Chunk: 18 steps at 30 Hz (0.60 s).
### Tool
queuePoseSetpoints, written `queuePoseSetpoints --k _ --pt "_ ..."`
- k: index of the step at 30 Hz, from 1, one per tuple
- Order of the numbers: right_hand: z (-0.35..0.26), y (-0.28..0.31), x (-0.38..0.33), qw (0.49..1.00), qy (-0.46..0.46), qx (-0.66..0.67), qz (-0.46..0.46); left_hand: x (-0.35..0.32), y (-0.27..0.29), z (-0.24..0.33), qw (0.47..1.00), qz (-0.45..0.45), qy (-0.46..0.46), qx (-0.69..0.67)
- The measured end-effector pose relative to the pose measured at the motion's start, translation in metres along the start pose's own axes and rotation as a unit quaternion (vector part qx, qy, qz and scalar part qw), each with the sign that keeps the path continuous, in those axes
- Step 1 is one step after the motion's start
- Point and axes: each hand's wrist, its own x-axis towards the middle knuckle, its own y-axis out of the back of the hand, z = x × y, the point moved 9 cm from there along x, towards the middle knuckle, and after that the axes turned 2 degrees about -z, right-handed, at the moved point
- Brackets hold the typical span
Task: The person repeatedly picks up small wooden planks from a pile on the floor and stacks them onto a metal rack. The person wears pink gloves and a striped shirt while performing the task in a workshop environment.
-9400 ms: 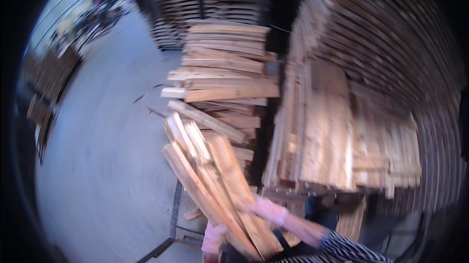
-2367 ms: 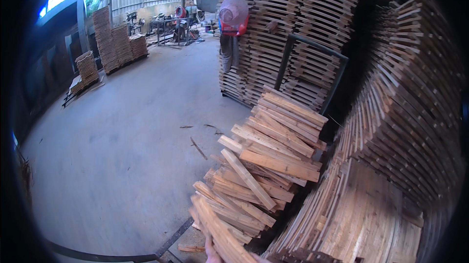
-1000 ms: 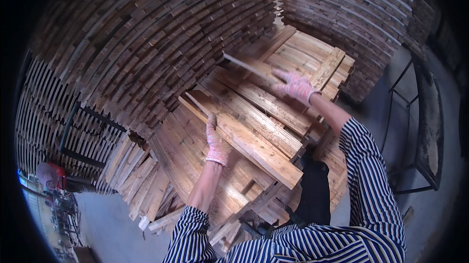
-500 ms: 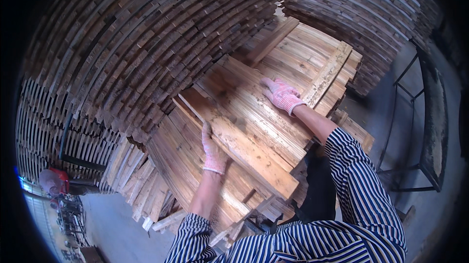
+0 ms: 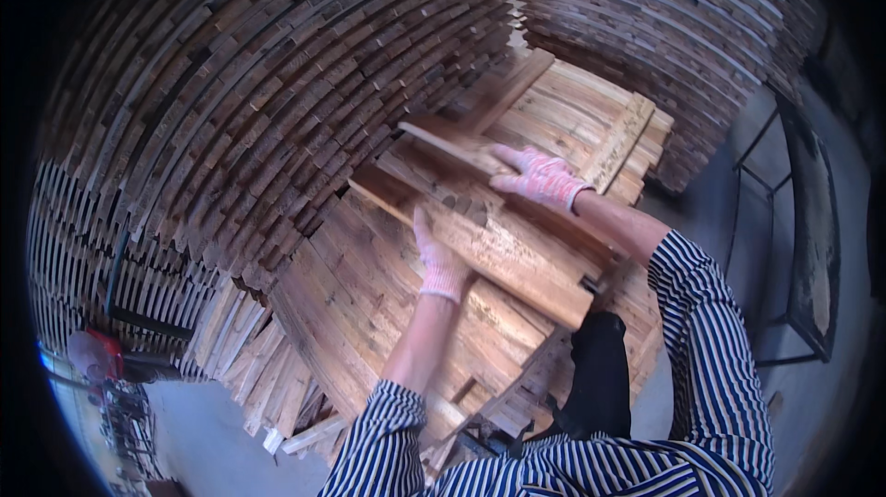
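Note:
Wooden boards lie in a row on the stack in front of me. My left hand, in a pink-and-white knit glove, grips the left long edge of a pale board that stands above the layer beneath. My right hand, gloved alike, closes over the edge of another narrow board farther right, which is tilted up. Motion blurs the dark boards between the two hands, so I cannot tell how many are held. Under my left hand, a layer of flat boards stays on the stack.
Tall walls of stacked boards rise at the left and back. Farther right, two crosswise strips, one a pale batten, lie over more boards. A dark metal frame stands at the right. Loose slats stick out at lower left.
Both hands have moved, the left one up and to the right. The boards between them have shifted right and lifted, with the right-hand board tipping up. My right fingers have closed over its edge.

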Motion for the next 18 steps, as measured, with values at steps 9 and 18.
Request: queuePoseSetpoints --k 9,18 --pt "0.027 -0.027 0.048 0.989 0.016 -0.147 -0.019 0.024 -0.005 -0.007 0.998 -0.023 -0.053 0.03" --pt "0.042 0.046 0.026 0.991 0.035 0.11 0.065 0.02 -0.067 -0.003 0.621 -0.138 -0.172 0.752"
